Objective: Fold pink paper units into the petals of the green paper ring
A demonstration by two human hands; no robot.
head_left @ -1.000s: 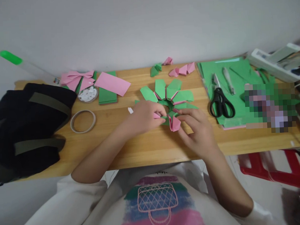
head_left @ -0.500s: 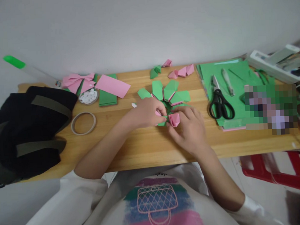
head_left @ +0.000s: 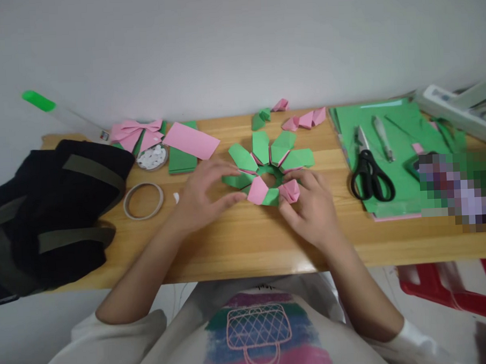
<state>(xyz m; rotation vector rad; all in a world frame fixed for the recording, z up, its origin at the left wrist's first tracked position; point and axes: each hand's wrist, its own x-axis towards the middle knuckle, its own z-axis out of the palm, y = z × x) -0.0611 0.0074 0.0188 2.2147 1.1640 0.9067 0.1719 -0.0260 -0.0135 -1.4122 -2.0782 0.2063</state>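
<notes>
A ring-shaped paper wreath (head_left: 282,147) of folded green petals lies on the wooden table in front of me. Along its near side are two folded pink pieces, a left one (head_left: 258,191) and a right one (head_left: 290,191). My left hand (head_left: 203,197) is at the wreath's left edge, thumb and fingers spread apart, with nothing gripped between them. On the opposite side, my right hand (head_left: 310,207) holds the wreath by its right edge, thumb and fingers around the right pink piece. The fingertips there are partly hidden by paper.
A tape roll (head_left: 143,201) and a dish of white bits (head_left: 152,157) are to the left, near a black bag (head_left: 59,211). Small folded pieces (head_left: 306,119) lie at the back. Black-handled scissors (head_left: 371,176) and a cutter (head_left: 382,137) rest on green sheets at right.
My left hand has let go of the near pink piece, moved left and spread its fingers. That piece now shows fully. My right hand stays at the wreath; the view has shifted slightly.
</notes>
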